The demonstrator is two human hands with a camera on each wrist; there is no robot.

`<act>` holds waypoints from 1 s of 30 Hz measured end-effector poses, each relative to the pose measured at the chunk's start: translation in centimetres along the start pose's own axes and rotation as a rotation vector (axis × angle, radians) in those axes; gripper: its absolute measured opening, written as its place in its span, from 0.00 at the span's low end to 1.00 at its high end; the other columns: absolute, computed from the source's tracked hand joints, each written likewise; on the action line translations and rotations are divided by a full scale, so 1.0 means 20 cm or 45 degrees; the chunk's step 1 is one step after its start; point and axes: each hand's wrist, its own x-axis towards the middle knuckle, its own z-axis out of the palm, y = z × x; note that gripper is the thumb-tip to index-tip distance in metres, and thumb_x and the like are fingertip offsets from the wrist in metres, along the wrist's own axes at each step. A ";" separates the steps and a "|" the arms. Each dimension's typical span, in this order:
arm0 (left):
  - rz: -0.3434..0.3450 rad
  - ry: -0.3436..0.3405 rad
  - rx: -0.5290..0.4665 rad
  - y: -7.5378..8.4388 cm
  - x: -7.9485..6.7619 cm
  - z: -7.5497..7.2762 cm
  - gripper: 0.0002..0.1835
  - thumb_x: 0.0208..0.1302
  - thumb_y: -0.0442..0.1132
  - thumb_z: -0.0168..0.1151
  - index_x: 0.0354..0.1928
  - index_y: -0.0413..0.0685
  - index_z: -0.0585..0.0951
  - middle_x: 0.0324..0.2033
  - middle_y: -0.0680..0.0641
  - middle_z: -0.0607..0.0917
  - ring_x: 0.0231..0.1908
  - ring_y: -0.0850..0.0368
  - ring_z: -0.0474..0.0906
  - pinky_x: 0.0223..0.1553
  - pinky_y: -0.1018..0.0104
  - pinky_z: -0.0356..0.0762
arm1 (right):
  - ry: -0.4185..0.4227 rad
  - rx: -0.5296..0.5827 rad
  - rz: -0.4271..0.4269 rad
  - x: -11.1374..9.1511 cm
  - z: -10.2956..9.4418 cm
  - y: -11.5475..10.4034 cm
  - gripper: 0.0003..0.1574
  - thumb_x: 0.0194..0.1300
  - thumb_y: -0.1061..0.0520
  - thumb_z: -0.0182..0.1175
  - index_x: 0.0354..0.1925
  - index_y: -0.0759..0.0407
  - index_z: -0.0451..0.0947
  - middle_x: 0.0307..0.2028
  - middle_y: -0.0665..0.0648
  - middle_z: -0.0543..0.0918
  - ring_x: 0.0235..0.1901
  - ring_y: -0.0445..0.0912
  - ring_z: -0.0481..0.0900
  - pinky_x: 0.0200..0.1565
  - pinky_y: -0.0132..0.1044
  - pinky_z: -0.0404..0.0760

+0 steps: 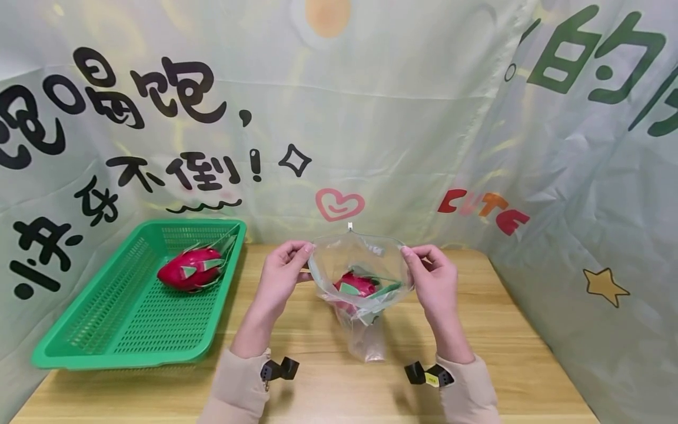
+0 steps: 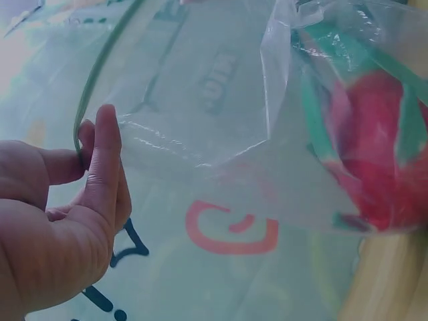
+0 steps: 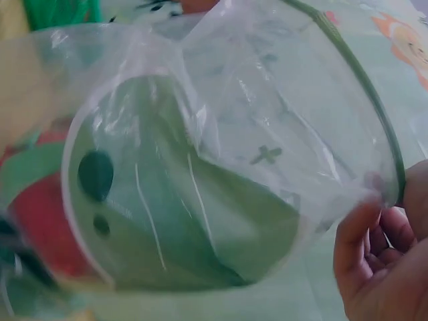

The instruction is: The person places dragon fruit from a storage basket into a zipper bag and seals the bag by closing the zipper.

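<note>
A green rectangular perforated plastic basket (image 1: 143, 331) holds a red, green-scaled dragon fruit (image 1: 182, 272). Next, the left hand (image 1: 281, 270) pinches the rim of a clear plastic bag (image 1: 365, 343), a second red dragon fruit (image 1: 356, 285) lies inside, and the right hand (image 1: 437, 278) pinches the opposite rim.

Red fruit (image 2: 378, 150) inside clear bag (image 2: 234, 127)

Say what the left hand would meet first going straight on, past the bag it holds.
Past the bag, the left hand would probably meet the printed backdrop near its pink heart; depth unclear.
</note>
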 end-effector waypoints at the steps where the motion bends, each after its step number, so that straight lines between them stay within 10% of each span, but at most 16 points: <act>1: 0.003 0.005 -0.007 0.01 -0.01 0.00 0.13 0.78 0.34 0.58 0.53 0.29 0.80 0.42 0.37 0.85 0.35 0.55 0.84 0.36 0.63 0.89 | -0.015 0.079 0.030 0.00 0.00 -0.01 0.08 0.70 0.65 0.67 0.35 0.70 0.81 0.21 0.51 0.77 0.15 0.40 0.71 0.18 0.29 0.73; 8: 0.067 0.095 -0.026 0.05 -0.04 -0.01 0.12 0.77 0.33 0.59 0.53 0.28 0.80 0.38 0.45 0.86 0.32 0.60 0.83 0.35 0.67 0.87 | -0.116 0.450 0.108 -0.03 0.01 -0.06 0.06 0.72 0.64 0.65 0.35 0.65 0.82 0.21 0.54 0.78 0.16 0.42 0.73 0.19 0.30 0.78; 21: 0.201 0.069 0.069 0.09 -0.11 -0.07 0.13 0.75 0.29 0.60 0.57 0.30 0.79 0.36 0.45 0.82 0.33 0.57 0.82 0.36 0.60 0.89 | -0.196 0.515 0.141 -0.05 0.05 -0.02 0.06 0.73 0.63 0.65 0.35 0.63 0.81 0.20 0.52 0.77 0.16 0.41 0.71 0.18 0.28 0.75; 30: 0.329 0.199 0.422 0.15 -0.22 -0.32 0.16 0.75 0.32 0.61 0.61 0.37 0.79 0.42 0.40 0.82 0.35 0.59 0.83 0.36 0.66 0.87 | -0.210 0.529 0.105 -0.05 0.04 -0.03 0.11 0.75 0.66 0.60 0.32 0.59 0.80 0.18 0.52 0.75 0.16 0.41 0.71 0.18 0.29 0.75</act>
